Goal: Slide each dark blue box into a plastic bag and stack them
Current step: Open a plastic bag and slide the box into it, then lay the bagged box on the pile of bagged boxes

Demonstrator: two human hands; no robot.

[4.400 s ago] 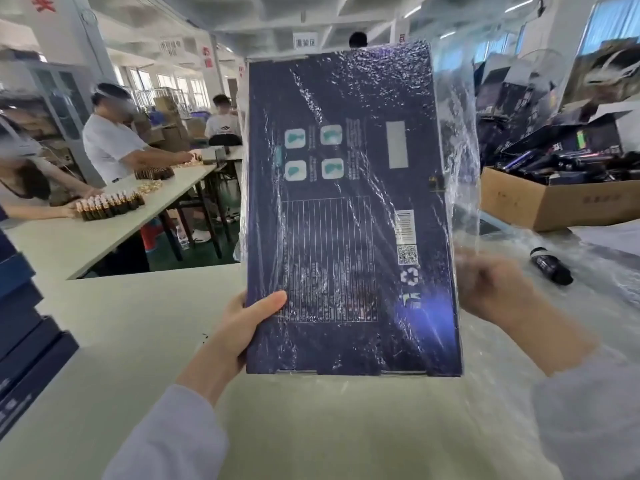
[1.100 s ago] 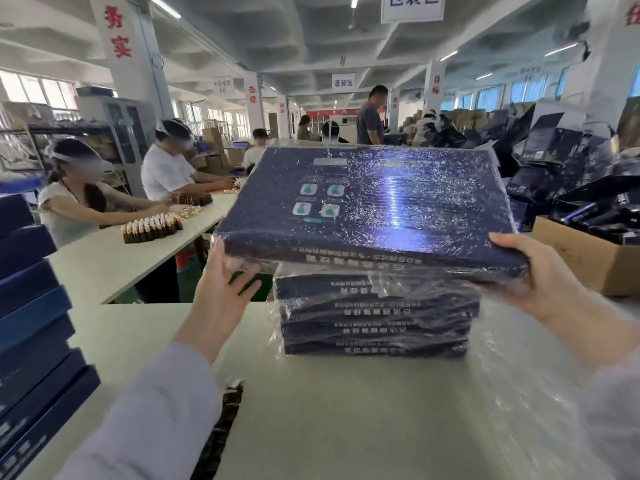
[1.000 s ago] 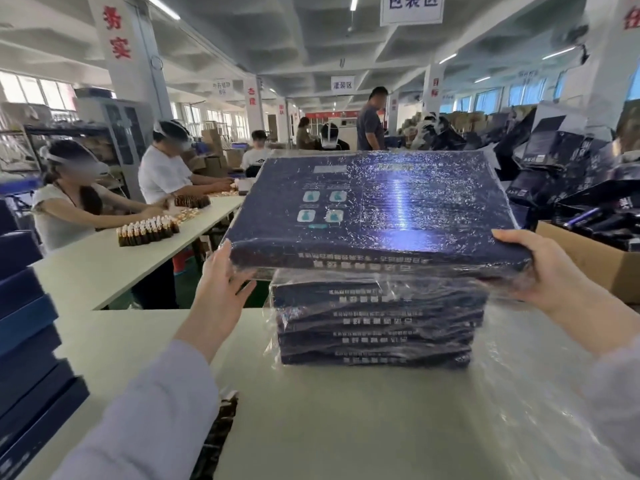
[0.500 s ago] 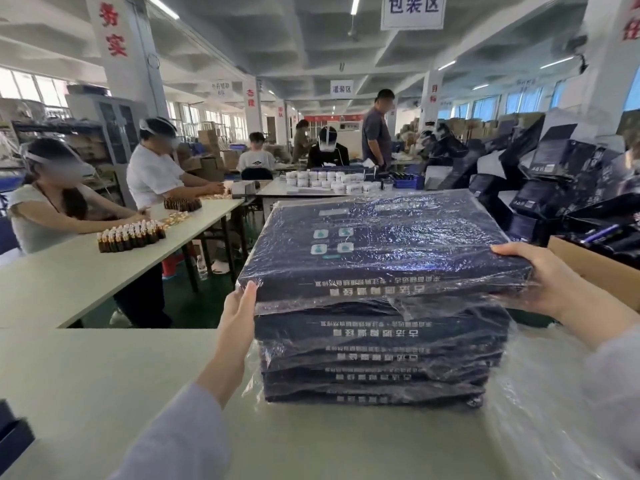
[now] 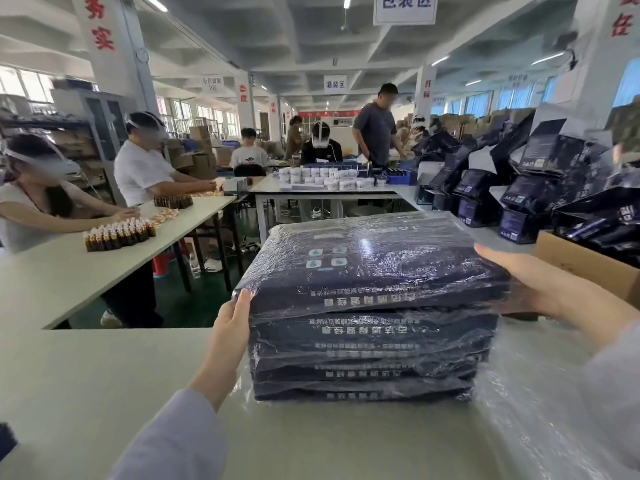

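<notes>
A stack of several dark blue boxes [image 5: 367, 368], each in a clear plastic bag, stands on the pale table [image 5: 86, 375] in front of me. The top bagged box [image 5: 374, 261] lies flat on the stack, shifted slightly left of the ones below. My left hand [image 5: 230, 334] presses flat against the left side of the stack, its straight fingers reaching the top box's corner. My right hand [image 5: 554, 289] holds the top box's right edge, with the thumb on top and the fingers along the side behind loose plastic.
Loose clear plastic bags [image 5: 540, 393] cover the table on the right. A cardboard carton [image 5: 581, 265] of dark packages stands behind my right hand. A dark blue box corner [image 5: 5, 441] shows at the left edge. People work at a bottle-laden table [image 5: 117, 233] to the left.
The bagged box was upright in both hands, then was carried flat over the stack and lowered onto it. My left hand went from under its corner to flat against the side.
</notes>
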